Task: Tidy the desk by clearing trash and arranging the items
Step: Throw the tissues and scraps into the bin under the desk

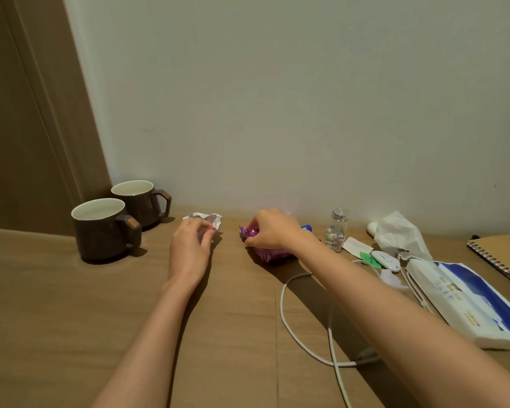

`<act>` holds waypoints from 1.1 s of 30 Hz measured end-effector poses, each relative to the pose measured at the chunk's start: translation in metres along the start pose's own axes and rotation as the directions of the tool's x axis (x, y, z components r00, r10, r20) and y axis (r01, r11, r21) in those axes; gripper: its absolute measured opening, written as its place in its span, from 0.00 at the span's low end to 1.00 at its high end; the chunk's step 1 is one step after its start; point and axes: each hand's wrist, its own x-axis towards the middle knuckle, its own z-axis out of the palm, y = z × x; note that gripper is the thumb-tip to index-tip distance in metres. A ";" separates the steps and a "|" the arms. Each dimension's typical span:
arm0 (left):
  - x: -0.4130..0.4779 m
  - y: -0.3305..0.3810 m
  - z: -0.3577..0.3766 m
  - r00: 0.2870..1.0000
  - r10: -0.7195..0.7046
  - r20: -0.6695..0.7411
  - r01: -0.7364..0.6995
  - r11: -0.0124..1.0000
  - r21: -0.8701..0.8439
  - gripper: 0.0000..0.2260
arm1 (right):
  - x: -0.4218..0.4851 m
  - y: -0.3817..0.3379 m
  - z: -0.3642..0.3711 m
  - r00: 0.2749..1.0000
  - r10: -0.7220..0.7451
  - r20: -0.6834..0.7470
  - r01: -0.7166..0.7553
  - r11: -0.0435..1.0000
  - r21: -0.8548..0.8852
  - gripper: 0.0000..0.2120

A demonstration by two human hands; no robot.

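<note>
Mugs [100, 228], two, dark, side by side at far left, insides pale. Left hand [190, 250] pinching crumpled white paper [206, 219] near the wall. Right hand [273, 231] closed on purple wrapper [262, 251] on the brown desk [71, 319]. White cable [295, 328] looping below. Further right, glass jar [336, 231] of coloured bits, tissue pack [471, 304], notebook [504, 254].

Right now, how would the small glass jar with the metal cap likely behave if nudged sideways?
The glass jar stands upright, narrow and tall, so it would probably tip rather than slide. Being round, it would likely roll once down. Its clear walls look like glass, so it may be breakable; the colourful bits inside probably add little weight.
</note>
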 end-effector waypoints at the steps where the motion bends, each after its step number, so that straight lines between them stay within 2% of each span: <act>1: 0.000 0.000 0.000 1.000 0.001 -0.001 -0.001 1.000 -0.005 0.05 | -0.001 -0.003 0.002 1.000 0.004 -0.024 -0.004 1.000 -0.015 0.11; 6: 0.000 0.003 -0.002 1.000 -0.004 -0.017 0.003 1.000 -0.020 0.06 | -0.009 -0.013 0.004 0.978 -0.028 -0.204 0.013 0.997 -0.077 0.10; 13: 0.002 0.017 -0.010 0.998 0.042 -0.054 -0.045 0.997 -0.059 0.05 | -0.029 0.001 -0.015 0.894 -0.102 -0.437 0.088 0.995 -0.052 0.12; 17: -0.004 0.038 -0.028 0.990 0.097 -0.099 -0.106 0.991 -0.087 0.05 | -0.061 0.008 -0.030 0.738 -0.195 -0.646 0.266 0.964 0.012 0.10; 22: -0.025 0.063 -0.072 0.976 0.178 -0.126 -0.190 0.977 -0.091 0.05 | -0.114 0.008 -0.043 0.553 -0.322 -0.768 0.367 0.922 -0.123 0.10; 26: -0.059 0.076 -0.123 0.963 0.236 -0.131 -0.247 0.966 -0.072 0.05 | -0.163 -0.003 -0.045 0.454 -0.376 -0.808 0.365 0.905 -0.217 0.10; 28: -0.083 0.079 -0.146 0.962 0.250 -0.112 -0.258 0.965 -0.055 0.06 | -0.186 -0.013 -0.044 0.412 -0.412 -0.813 0.411 0.880 -0.237 0.11; 33: -0.152 0.072 -0.199 0.952 0.305 -0.019 -0.305 0.952 0.018 0.08 | -0.243 -0.042 -0.032 0.360 -0.489 -0.795 0.553 0.798 -0.241 0.11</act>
